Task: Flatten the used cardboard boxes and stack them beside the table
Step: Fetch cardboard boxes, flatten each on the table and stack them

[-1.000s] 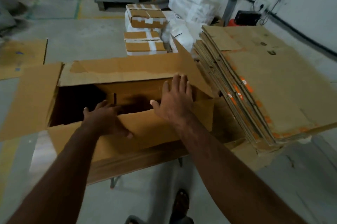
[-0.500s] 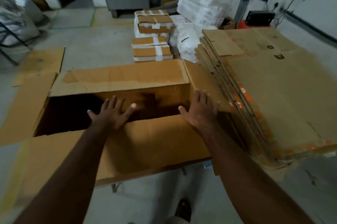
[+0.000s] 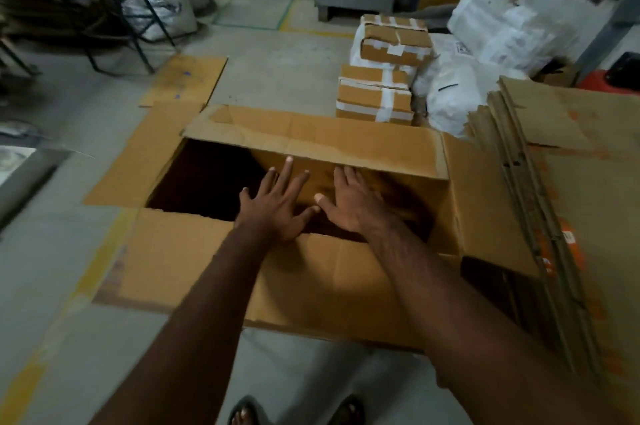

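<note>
Both of my hands have come together since half a second ago, reaching side by side into the large open brown cardboard box in front of me. My left hand and right hand lie flat with fingers spread, gripping nothing, near the box's far wall. Its four flaps splay outward. Just right of the box leans a stack of flattened brown cardboard sheets; beyond the box sit small taped cartons.
</note>
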